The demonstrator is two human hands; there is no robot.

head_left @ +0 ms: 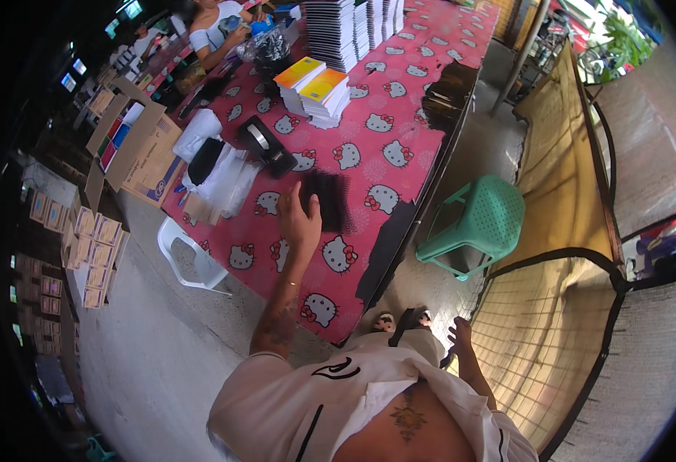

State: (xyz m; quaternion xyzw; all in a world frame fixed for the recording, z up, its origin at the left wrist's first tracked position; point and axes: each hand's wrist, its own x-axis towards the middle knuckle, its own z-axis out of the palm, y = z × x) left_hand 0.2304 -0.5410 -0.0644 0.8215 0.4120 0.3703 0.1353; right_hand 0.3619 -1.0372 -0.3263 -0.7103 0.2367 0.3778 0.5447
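A bundle of black binding coils (327,202) lies on the pink, cat-print table cover (276,289), near the table's right-hand edge. The left hand (301,222) is extended over the cover at the bundle's left side, its fingers straight and slightly parted and its thumb set apart from them. The thumb overlaps the coils' near-left margin in this view; whether it presses on them cannot be told. The right hand (462,336) hangs beside the body, off the table, with fingers loosely spread, near the yellowish netting (542,331).

Beyond the left hand, a black device with a silvery curved band (266,146) rests on the cover, next to clear plastic packs (234,185). Farther along stand two short, adjoining stacks of yellow-and-orange booklets (312,83), and behind these, tall stacks of spiral-bound notebooks (332,35).

Left of the table are a white plastic chair (170,239) and an open cardboard box (153,163); right of it stands a green plastic stool (492,219) with a perforated seat. At the upper left, a co-worker (216,23) is beside the table's far part.
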